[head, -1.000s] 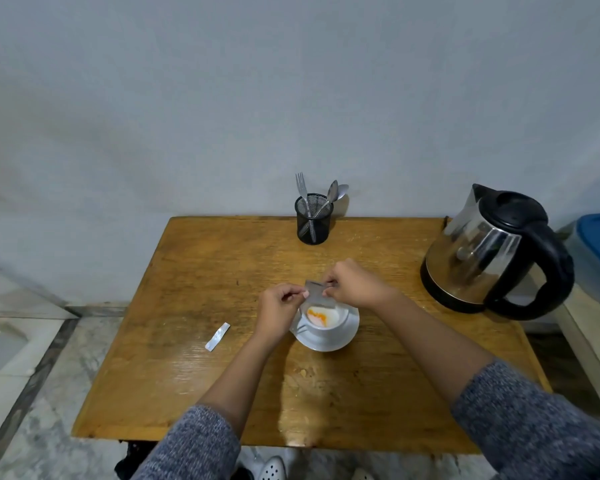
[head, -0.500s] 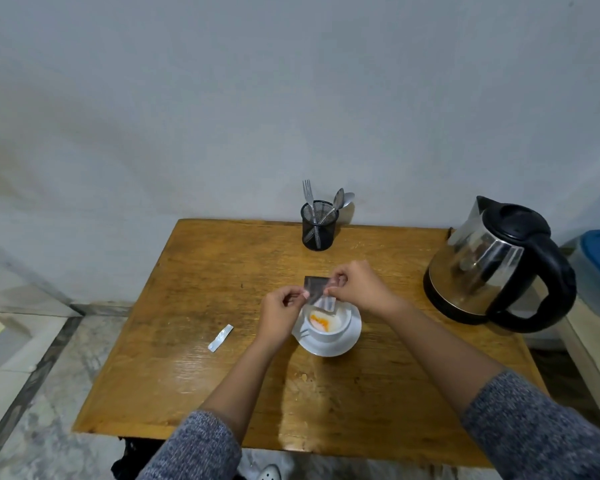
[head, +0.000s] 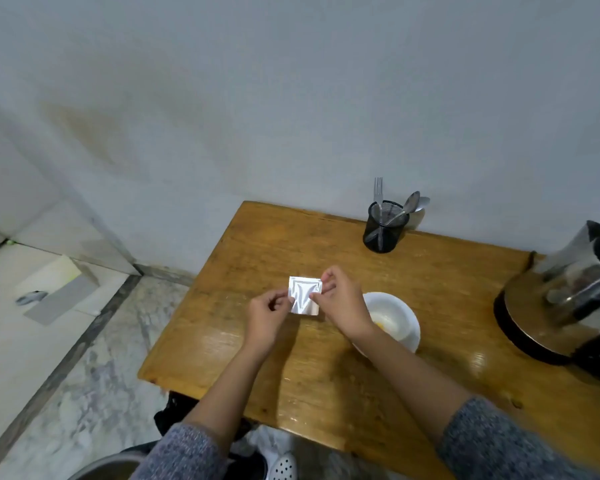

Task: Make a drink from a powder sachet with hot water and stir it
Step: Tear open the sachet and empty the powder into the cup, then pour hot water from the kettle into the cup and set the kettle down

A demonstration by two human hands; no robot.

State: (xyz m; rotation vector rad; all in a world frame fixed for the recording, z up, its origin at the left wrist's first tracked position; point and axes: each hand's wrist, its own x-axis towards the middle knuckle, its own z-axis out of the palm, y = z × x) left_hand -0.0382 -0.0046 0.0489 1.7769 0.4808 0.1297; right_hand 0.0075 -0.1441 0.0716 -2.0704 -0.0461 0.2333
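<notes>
A small silver foil sachet [head: 304, 294] is held flat between both hands above the wooden table [head: 430, 289]. My left hand [head: 267, 315] pinches its left edge and my right hand [head: 342, 303] pinches its right edge. To the right of the hands, a white cup on a white saucer [head: 400, 323] holds a bit of orange powder [head: 380, 326]; my right wrist covers part of it. A steel electric kettle [head: 568, 292] with a black base and handle stands at the table's right end.
A black mesh holder [head: 384, 226] with a fork and spoons stands at the table's back edge by the wall. The table's left edge drops to a marble floor. A white box [head: 58, 289] lies on the floor at left. A metal rim shows at the bottom left.
The view has swung left, putting the table at right. Both hands have carried the sachet from over the cup to its left. The torn strip on the table is out of sight.
</notes>
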